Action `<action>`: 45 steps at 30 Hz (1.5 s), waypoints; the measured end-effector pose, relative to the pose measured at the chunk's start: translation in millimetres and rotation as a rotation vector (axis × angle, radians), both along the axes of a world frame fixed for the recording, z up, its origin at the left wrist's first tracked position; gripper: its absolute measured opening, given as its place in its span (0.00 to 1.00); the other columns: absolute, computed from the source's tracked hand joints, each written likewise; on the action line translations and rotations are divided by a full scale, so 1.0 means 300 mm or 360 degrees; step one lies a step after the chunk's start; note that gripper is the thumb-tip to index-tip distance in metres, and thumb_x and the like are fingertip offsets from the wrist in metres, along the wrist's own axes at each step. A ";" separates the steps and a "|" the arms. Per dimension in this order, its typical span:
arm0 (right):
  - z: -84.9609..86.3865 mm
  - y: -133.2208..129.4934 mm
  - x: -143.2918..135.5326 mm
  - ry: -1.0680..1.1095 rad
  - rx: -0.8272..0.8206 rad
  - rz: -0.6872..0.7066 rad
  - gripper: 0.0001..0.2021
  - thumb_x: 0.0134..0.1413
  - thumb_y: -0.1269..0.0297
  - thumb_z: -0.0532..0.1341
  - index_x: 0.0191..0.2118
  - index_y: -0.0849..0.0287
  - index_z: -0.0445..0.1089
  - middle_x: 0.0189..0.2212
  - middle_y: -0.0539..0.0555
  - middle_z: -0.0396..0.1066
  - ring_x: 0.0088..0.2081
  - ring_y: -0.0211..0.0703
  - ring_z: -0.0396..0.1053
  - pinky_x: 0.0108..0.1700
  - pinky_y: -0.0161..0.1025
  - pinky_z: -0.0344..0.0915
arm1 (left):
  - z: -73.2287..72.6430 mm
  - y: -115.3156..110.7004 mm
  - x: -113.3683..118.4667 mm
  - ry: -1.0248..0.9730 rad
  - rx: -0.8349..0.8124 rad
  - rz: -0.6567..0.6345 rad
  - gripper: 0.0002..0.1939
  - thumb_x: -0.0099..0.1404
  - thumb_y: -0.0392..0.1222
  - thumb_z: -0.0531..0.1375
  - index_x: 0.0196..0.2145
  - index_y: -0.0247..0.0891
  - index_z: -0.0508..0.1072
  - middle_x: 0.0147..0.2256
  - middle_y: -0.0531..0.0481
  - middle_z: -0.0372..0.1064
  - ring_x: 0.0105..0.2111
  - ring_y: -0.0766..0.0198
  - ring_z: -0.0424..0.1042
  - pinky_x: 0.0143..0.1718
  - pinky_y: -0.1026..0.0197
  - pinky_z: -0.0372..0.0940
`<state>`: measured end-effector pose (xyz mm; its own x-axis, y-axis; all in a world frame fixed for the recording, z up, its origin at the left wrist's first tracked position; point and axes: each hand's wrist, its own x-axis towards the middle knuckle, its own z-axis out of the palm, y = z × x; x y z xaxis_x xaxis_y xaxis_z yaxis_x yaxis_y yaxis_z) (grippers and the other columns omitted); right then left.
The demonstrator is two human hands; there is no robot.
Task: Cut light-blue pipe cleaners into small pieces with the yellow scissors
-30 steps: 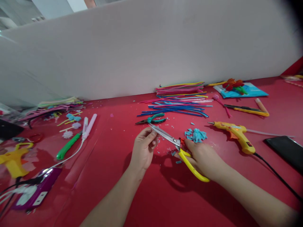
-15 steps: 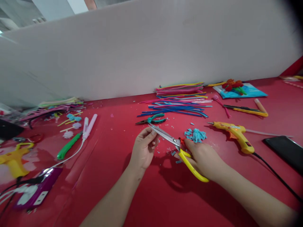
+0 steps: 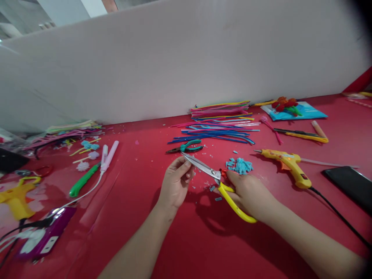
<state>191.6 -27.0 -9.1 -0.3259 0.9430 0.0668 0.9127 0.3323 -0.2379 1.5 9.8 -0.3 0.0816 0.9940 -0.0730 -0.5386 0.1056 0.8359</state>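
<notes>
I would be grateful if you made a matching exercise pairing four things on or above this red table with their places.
Things:
1. Yellow-handled scissors
2. Teal-handled pliers
3. Purple power strip
4. Heap of light-blue pieces

Places:
A. At the lower left of the view
B. Just beyond the right hand
C. Gripped in the right hand
D. Just beyond the left hand

Pairs: 1-C, 2-D, 3-A, 4-B

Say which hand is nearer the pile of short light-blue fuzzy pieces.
Right. The right hand is just on the near side of the light-blue pile; the left hand is farther off, to its left.
</notes>
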 end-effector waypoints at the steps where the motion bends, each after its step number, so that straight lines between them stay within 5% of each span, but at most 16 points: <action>1: -0.003 0.001 0.001 0.0014 -0.0004 -0.0004 0.15 0.51 0.50 0.47 0.27 0.58 0.56 0.16 0.50 0.63 0.17 0.36 0.59 0.20 0.33 0.40 | -0.002 0.001 -0.001 -0.0002 -0.0004 0.0003 0.02 0.51 0.34 0.60 0.26 0.35 0.68 0.20 0.56 0.62 0.16 0.78 0.55 0.15 0.74 0.47; 6: -0.015 0.010 -0.012 0.0420 -0.0098 -0.0123 0.12 0.47 0.54 0.52 0.24 0.58 0.56 0.15 0.47 0.59 0.17 0.32 0.53 0.20 0.31 0.42 | -0.014 -0.003 0.007 0.0049 -0.0029 -0.0041 0.03 0.52 0.35 0.60 0.27 0.35 0.69 0.23 0.54 0.64 0.17 0.78 0.56 0.16 0.73 0.48; 12: 0.014 0.018 -0.037 0.1468 -0.0560 -0.0365 0.09 0.47 0.59 0.52 0.28 0.60 0.60 0.13 0.42 0.54 0.13 0.29 0.52 0.16 0.29 0.49 | -0.032 -0.038 0.052 0.0419 -0.0217 -0.0529 0.06 0.52 0.39 0.60 0.27 0.34 0.69 0.22 0.51 0.65 0.16 0.76 0.56 0.16 0.71 0.47; 17: 0.034 0.014 -0.040 0.1833 -0.0815 -0.0342 0.09 0.43 0.59 0.56 0.28 0.60 0.59 0.11 0.40 0.52 0.10 0.27 0.49 0.12 0.28 0.47 | -0.029 -0.064 0.082 0.0634 -0.0134 -0.0773 0.07 0.53 0.41 0.58 0.27 0.33 0.70 0.21 0.52 0.63 0.16 0.75 0.55 0.16 0.70 0.48; 28: -0.009 0.020 -0.034 0.1405 -0.0527 -0.0209 0.06 0.45 0.64 0.53 0.24 0.59 0.56 0.15 0.42 0.50 0.16 0.28 0.50 0.19 0.28 0.48 | -0.028 -0.071 0.097 0.0986 0.0085 -0.0564 0.04 0.50 0.37 0.60 0.24 0.34 0.70 0.22 0.53 0.63 0.22 0.71 0.60 0.25 0.68 0.56; 32: -0.004 0.024 -0.016 0.1112 -0.0275 -0.0194 0.10 0.46 0.59 0.54 0.23 0.58 0.55 0.17 0.45 0.54 0.20 0.31 0.52 0.21 0.29 0.48 | -0.040 -0.058 0.084 0.0839 -0.0044 -0.0410 0.05 0.48 0.39 0.61 0.23 0.34 0.69 0.17 0.56 0.58 0.16 0.75 0.53 0.17 0.70 0.50; 39: 0.014 0.012 -0.007 0.0206 -0.0051 -0.0182 0.16 0.47 0.47 0.50 0.30 0.57 0.57 0.17 0.47 0.60 0.18 0.36 0.59 0.20 0.32 0.42 | -0.041 -0.011 0.037 0.0392 -0.0110 0.0210 0.09 0.46 0.37 0.62 0.26 0.34 0.66 0.19 0.56 0.61 0.16 0.76 0.55 0.15 0.71 0.46; 45: -0.015 0.003 -0.016 -0.0049 0.0031 -0.0091 0.18 0.51 0.47 0.45 0.29 0.58 0.56 0.19 0.51 0.65 0.20 0.40 0.64 0.21 0.34 0.41 | -0.018 -0.008 0.022 0.0398 -0.0017 0.0311 0.05 0.49 0.37 0.60 0.26 0.35 0.69 0.19 0.56 0.62 0.16 0.77 0.55 0.16 0.71 0.47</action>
<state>186.7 -26.1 -13.5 -0.2734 0.9589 0.0759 0.9372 0.2833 -0.2036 8.2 7.5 -5.6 -0.1324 0.9882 -0.0774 -0.3274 0.0301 0.9444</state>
